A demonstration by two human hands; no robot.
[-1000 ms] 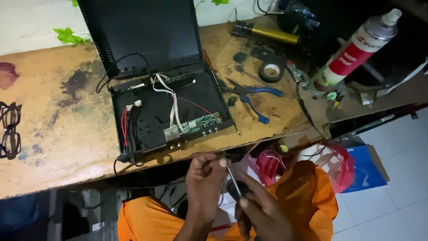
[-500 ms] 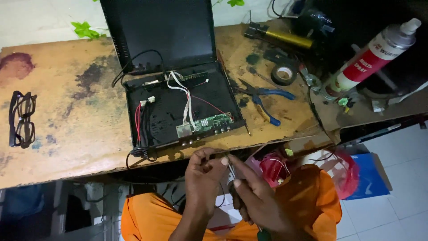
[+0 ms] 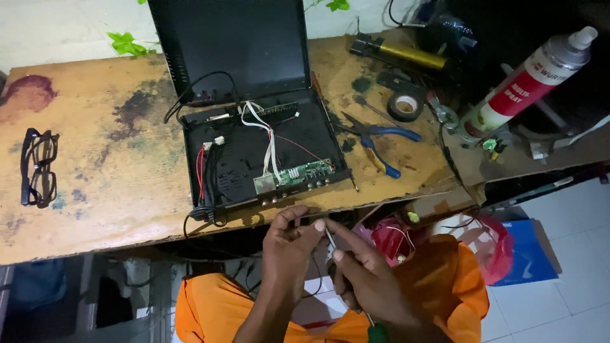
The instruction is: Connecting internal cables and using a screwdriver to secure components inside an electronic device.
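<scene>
At the far left of the stained wooden worktop [image 3: 114, 190], a pair of dark-framed glasses [image 3: 38, 166] is lying folded, well apart from everything else. Further right, an opened black device case [image 3: 260, 159] is resting near the front edge, its lid propped upright behind it; red, white and black wires and a small green circuit board [image 3: 293, 175] are being shown inside, though the wiring's ends are too tangled to be traced.

Below the worktop's edge, the left hand [image 3: 289, 251] is being held closed, thumb and fingertips pinched around something small that is hidden by the fingers. Just beside it, touching, the right hand [image 3: 365, 279] is curled around a thin screwdriver [image 3: 332, 241], whose metal shaft is seen between the two hands and whose green handle is cut off by the lower frame edge. What the tip is meeting cannot be told.

To the right on the worktop, blue-handled pliers [image 3: 381, 136] are lying beside a roll of black tape [image 3: 405, 105]. A spray can [image 3: 527, 79] is leaning at the right, against a dark, unreadable background.
</scene>
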